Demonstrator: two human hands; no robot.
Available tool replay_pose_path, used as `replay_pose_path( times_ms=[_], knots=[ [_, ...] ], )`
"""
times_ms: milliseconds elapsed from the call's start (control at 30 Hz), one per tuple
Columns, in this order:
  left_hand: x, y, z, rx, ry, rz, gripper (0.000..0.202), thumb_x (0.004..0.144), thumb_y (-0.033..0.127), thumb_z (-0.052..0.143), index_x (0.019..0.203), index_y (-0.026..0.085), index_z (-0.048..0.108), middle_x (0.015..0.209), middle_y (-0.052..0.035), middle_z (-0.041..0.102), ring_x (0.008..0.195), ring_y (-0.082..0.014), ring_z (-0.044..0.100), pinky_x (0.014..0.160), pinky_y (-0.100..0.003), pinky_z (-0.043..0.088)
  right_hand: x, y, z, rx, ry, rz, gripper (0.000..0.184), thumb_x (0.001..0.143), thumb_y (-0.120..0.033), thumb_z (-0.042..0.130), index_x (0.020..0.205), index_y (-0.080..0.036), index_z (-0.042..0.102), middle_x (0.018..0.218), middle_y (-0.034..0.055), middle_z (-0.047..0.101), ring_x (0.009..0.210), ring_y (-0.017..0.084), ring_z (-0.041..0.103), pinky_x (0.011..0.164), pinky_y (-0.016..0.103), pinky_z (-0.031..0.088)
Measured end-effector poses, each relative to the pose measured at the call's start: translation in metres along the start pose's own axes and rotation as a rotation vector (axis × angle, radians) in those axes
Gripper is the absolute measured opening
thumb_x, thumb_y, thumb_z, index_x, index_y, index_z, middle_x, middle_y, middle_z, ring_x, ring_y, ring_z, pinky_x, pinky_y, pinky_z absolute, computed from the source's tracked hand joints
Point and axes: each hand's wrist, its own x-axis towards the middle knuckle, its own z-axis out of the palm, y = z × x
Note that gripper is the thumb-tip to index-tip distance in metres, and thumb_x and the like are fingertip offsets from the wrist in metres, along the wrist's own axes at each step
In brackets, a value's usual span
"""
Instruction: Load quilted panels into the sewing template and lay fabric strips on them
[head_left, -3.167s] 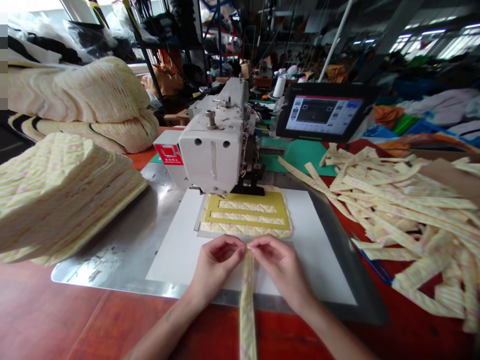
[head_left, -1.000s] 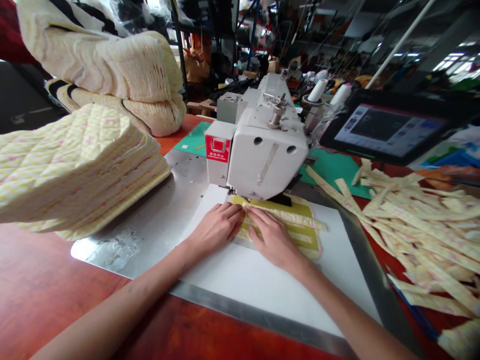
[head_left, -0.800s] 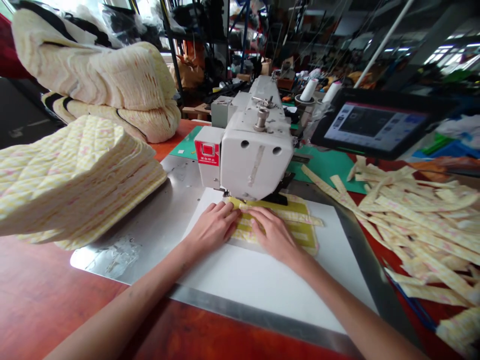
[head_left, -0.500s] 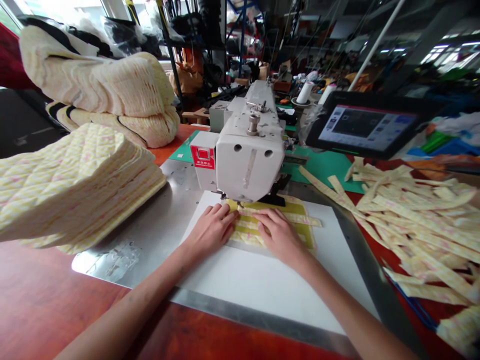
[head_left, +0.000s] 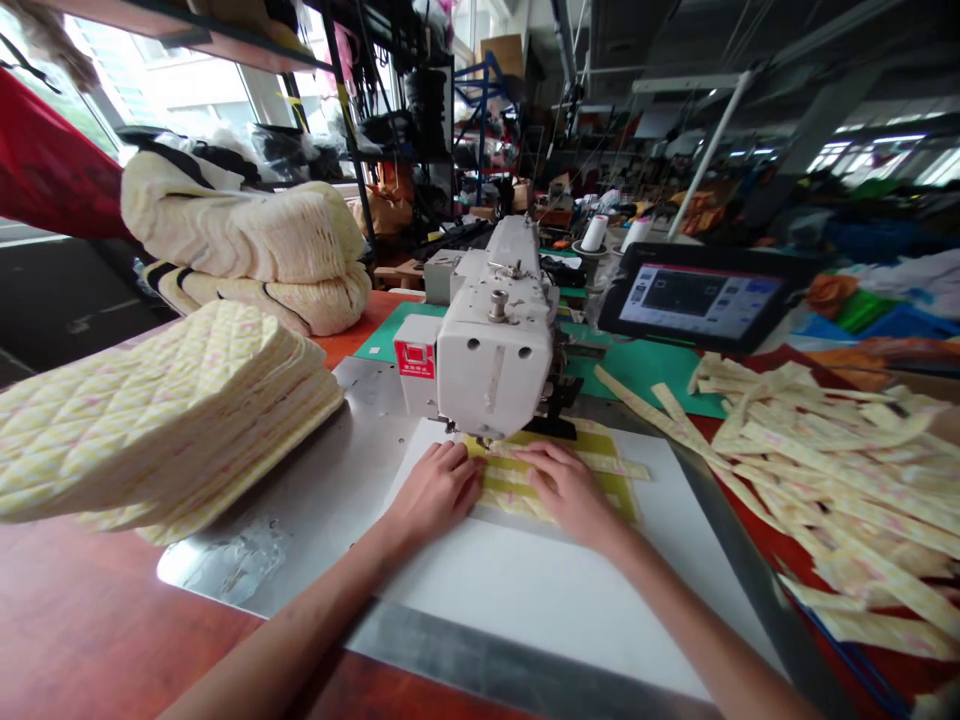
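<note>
Under the head of the white sewing machine (head_left: 491, 375) lies a yellow template (head_left: 606, 447) with pale quilted fabric showing through its slots. A narrow patterned fabric strip (head_left: 619, 467) runs across it and sticks out past its right side. My left hand (head_left: 442, 485) rests, fingers extended and side by side, on the template's left edge, close to the needle area. Fingertips of my right hand (head_left: 570, 490) are closed down on the strip, with the thumb drawn in below the forefinger. What lies beneath both sets of fingers is hidden.
White sheet (head_left: 540, 590) lies on the metal plate (head_left: 300, 500). Quilted pads (head_left: 187, 410) are stacked left, with a bulky cream bundle (head_left: 262, 240) behind. Loose strips (head_left: 832, 450) heap up on the right, below a control screen (head_left: 697, 295).
The view has tilted up, so machine and hands sit lower in the picture. Both hands remain at about the same spots on the template and strip.
</note>
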Motion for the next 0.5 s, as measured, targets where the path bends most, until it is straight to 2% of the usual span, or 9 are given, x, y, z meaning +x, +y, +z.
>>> replay_pose_path(
  times_ms=[233, 400, 500],
  knots=[
    [-0.002, -0.012, -0.006, -0.054, 0.055, -0.004, 0.019, 0.1, 0.02, 0.052, 0.103, 0.017, 0.07, 0.09, -0.0074, 0.063, 0.084, -0.0204, 0.058, 0.078, -0.036, 0.048, 0.009, -0.003, 0.007, 0.037, 0.002, -0.05, 0.041, 0.097, -0.021, 0.045, 0.132, -0.03, 0.065, 0.124, 0.0029, 0.063, 0.117, 0.009, 0.059, 0.11, 0.027, 0.051],
    [-0.01, -0.015, -0.014, -0.068, 0.035, -0.044, 0.02, 0.1, 0.019, 0.05, 0.105, 0.017, 0.07, 0.09, -0.0081, 0.063, 0.085, -0.0215, 0.057, 0.077, -0.036, 0.048, 0.009, -0.009, 0.014, 0.085, 0.07, 0.057, 0.033, 0.101, -0.028, 0.04, 0.117, -0.022, 0.068, 0.119, 0.0039, 0.063, 0.109, 0.008, 0.061, 0.102, 0.025, 0.051],
    [-0.017, -0.012, -0.014, -0.083, 0.019, -0.058, 0.022, 0.102, 0.021, 0.047, 0.107, 0.018, 0.069, 0.088, -0.0079, 0.062, 0.084, -0.0219, 0.056, 0.075, -0.037, 0.047, 0.007, -0.014, 0.013, 0.044, 0.074, 0.059, 0.035, 0.103, -0.033, 0.036, 0.115, -0.023, 0.067, 0.116, 0.0031, 0.062, 0.103, 0.007, 0.059, 0.099, 0.024, 0.049]
  ],
)
